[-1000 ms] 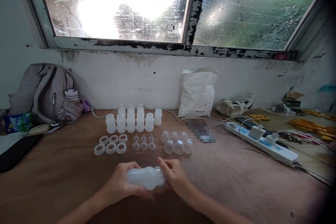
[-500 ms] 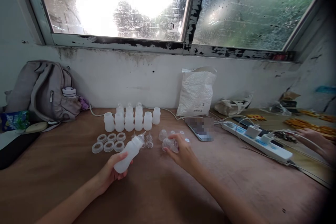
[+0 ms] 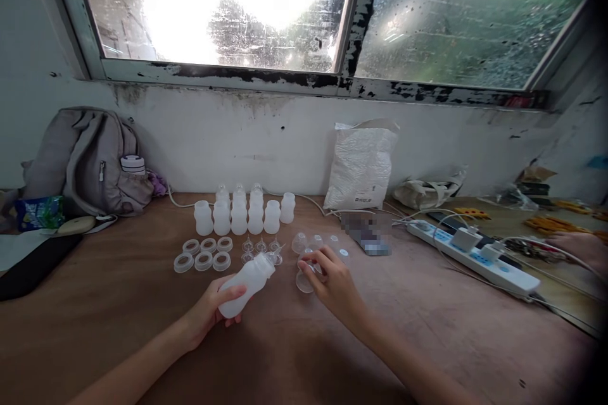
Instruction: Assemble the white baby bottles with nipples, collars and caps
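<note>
A frosted white bottle point(image 3: 247, 285) with a clear nipple at its top lies tilted in my left hand point(image 3: 213, 304), fingers wrapped round it. My right hand point(image 3: 335, 281) pinches a clear dome cap point(image 3: 305, 281) at the right of the bottle, its opening facing down and left. Other clear caps point(image 3: 299, 242) stand just behind that hand. Between the hands and further back are several clear nipples point(image 3: 261, 244). Several translucent rings point(image 3: 204, 260) lie in two rows at the left. Behind them stand several frosted bottles point(image 3: 239, 218).
Along the wall are a grey backpack point(image 3: 95, 164), a white plastic package point(image 3: 361, 164) and a phone point(image 3: 373, 240). A power strip point(image 3: 475, 262) with cables lies at the right. Another person's hand point(image 3: 579, 247) shows at the right edge.
My right hand has lifted a clear cap slightly and turned it from the group. My left hand has shifted the bottle a little to the right. The view has moved slightly left.
</note>
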The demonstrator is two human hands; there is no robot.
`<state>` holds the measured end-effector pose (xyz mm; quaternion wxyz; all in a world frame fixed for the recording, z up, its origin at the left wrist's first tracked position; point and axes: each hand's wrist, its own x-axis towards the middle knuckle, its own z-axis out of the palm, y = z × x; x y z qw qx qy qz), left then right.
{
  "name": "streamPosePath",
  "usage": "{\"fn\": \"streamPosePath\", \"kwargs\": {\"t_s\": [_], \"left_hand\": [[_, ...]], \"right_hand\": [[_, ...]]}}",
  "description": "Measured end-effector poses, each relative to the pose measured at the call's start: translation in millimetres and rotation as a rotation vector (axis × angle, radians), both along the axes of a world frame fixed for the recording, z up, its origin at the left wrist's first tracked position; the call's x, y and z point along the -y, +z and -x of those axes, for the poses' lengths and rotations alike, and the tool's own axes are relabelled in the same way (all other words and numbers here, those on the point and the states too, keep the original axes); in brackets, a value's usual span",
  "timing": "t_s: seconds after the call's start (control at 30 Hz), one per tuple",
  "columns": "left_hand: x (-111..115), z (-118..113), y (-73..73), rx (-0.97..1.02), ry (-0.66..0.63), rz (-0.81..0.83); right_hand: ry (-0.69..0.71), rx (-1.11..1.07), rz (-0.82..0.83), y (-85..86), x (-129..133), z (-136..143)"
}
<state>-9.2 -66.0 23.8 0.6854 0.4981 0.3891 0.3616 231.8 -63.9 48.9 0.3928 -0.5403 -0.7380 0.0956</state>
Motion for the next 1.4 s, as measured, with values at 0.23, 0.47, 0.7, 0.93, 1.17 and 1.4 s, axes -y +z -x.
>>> {"fn": "streamPosePath", "kwargs": {"t_s": [0.23,0.47,0.7,0.93,1.17,1.4], "left_hand": [[1,0,6.2,-0.027,-0.073,-0.018],[5,8,12.7,-0.010,-0.115,0.000],[10,8,7.0,0.095,-0.174,0.150],[10,6,-6.3,0.216,-0.293,0.201],[10,7,-9.7,0.282,-0.359,0.295],[8,7,-14.9,0.338,-0.623,0.540]], "right_hand": [[0.264,-0.436,0.685,16.4,5,48],[0.217,-0.436,0.189,4.0,-7,84],[0.333,-0.410,0.044,12.5,10,84],[0.346,-0.399,0.013,21.4,20,85],[0.367,-0.367,-0.053,24.6,22,85],[0.455,-0.325,-0.414,21.3,29,94]]}}
